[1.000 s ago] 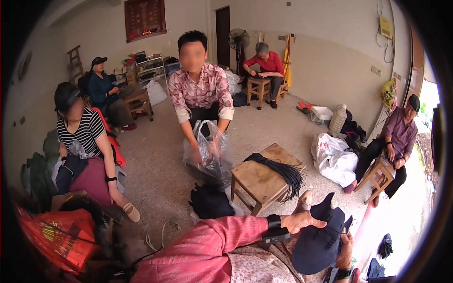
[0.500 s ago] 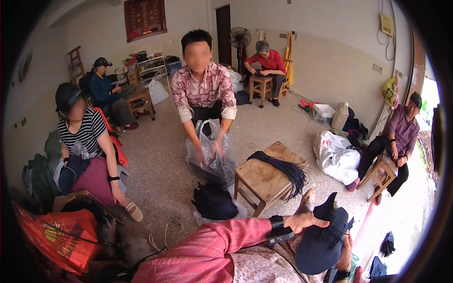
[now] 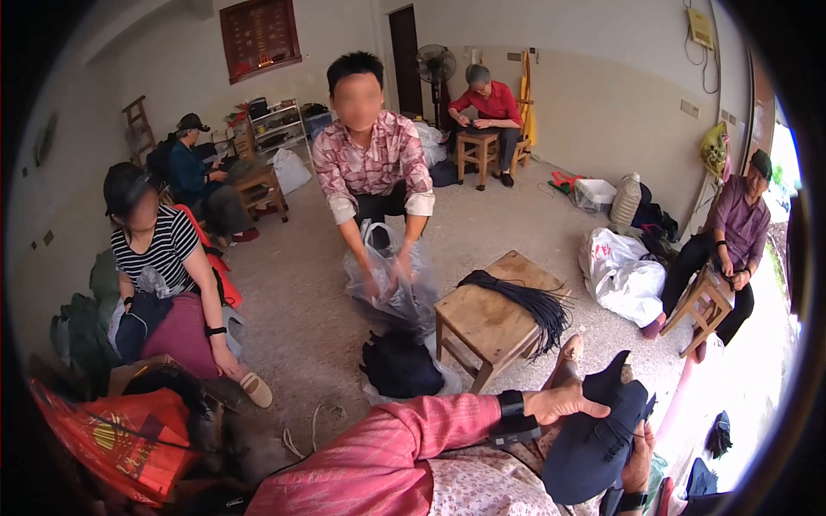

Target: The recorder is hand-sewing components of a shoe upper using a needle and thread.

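I hold a dark shoe [image 3: 581, 464] in both hands, beside my floral clothing [image 3: 486, 492].
My left grip [image 3: 561, 402] clasps one side, thumb laid on top; my right grip [image 3: 638, 460] holds the opposite side, by the laces [image 3: 614, 435]. Past them, a wooden stool [image 3: 482, 323] carries a bundle of dark cords [image 3: 527, 301].

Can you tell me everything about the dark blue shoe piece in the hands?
The dark blue shoe upper looks like cloth, with a rounded toe, thin dark laces across its middle and pointed flaps at the far end. Its toe points toward the picture's lower edge. The left hand holds one side, thumb on top; the right hand holds the other.
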`<state>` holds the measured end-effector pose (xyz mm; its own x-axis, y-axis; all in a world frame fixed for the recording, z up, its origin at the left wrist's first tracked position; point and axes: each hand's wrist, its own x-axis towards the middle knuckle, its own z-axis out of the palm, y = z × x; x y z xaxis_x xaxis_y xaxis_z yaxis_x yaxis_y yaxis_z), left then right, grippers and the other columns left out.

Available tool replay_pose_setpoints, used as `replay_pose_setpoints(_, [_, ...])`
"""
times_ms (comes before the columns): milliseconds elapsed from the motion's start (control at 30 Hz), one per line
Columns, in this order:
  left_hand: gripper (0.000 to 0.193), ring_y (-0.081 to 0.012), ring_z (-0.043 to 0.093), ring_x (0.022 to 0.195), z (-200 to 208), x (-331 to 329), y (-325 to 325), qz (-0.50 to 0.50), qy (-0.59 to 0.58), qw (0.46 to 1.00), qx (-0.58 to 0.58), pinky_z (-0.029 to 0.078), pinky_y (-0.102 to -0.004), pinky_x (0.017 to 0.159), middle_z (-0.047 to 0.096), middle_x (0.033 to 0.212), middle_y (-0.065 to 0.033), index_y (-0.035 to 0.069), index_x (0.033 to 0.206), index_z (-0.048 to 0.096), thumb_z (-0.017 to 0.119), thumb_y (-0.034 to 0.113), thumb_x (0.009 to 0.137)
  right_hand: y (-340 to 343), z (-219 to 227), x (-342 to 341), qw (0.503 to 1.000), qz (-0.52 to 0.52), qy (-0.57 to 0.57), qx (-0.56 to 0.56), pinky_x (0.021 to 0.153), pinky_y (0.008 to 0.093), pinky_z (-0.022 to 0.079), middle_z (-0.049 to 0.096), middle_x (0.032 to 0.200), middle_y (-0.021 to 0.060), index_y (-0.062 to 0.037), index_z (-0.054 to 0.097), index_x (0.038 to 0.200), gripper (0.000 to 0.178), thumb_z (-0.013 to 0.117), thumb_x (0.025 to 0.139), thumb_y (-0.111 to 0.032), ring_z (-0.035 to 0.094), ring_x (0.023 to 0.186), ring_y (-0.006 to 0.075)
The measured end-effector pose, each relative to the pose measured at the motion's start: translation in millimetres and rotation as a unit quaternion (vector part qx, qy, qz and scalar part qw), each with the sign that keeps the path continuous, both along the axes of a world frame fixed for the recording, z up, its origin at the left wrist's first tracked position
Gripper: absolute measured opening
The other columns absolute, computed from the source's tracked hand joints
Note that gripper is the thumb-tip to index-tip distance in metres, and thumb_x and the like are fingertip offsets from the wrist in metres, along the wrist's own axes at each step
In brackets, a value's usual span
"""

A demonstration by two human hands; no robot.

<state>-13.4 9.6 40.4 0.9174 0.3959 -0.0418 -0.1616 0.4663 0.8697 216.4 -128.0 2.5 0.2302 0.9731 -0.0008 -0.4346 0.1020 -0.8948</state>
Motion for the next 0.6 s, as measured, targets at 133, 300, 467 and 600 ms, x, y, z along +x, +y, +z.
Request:
replay_pose_setpoints(133, [0.098,-0.0152,0.057,0.091,23,-17,59,0.131,0.029,0.983,0.127,0.051,-0.0288,0.070,0.058,0.106,-0.0102,0.007,0.150,0.002,0.073,0.020,0.083,1,6,-7,0.999,-0.032,0.000,0.004,0.081,0.0285,0.053,0.069,0.107,0.0077,-0.0009,0.061,0.115,0.027,0.060,0.096,-0.020,0.066,0.091,0.0141])
replay_pose_setpoints(300, [0.106,-0.0176,0.063,0.063,102,-79,206,0.408,-0.006,0.872,0.270,0.053,-0.0305,0.051,0.063,0.083,-0.0109,0.028,0.147,-0.026,0.055,-0.004,0.088,-2,9,-7,1.000,0.013,-0.006,-0.014,0.081,0.0278,0.053,0.069,0.106,0.0056,-0.0019,0.061,0.116,0.029,0.060,0.096,-0.022,0.066,0.090,0.0133])
replay_pose_setpoints(467, [0.112,-0.0243,0.069,0.072,139,-127,259,0.437,0.088,0.861,0.245,0.058,-0.0379,0.059,0.067,0.091,-0.0158,0.033,0.145,-0.029,0.059,-0.004,0.085,1,9,-4,0.999,-0.026,-0.013,-0.030,0.082,0.0271,0.052,0.068,0.108,0.0059,-0.0015,0.060,0.118,0.032,0.063,0.094,-0.022,0.065,0.092,0.0133])
replay_pose_setpoints(600, [0.112,-0.0244,0.069,0.076,137,-137,257,0.432,0.091,0.868,0.227,0.058,-0.0392,0.063,0.068,0.092,-0.0159,0.033,0.145,-0.029,0.058,-0.004,0.086,2,10,-7,1.000,-0.003,-0.018,-0.021,0.083,0.0274,0.053,0.068,0.110,0.0063,-0.0013,0.060,0.119,0.032,0.063,0.094,-0.022,0.065,0.094,0.0136])
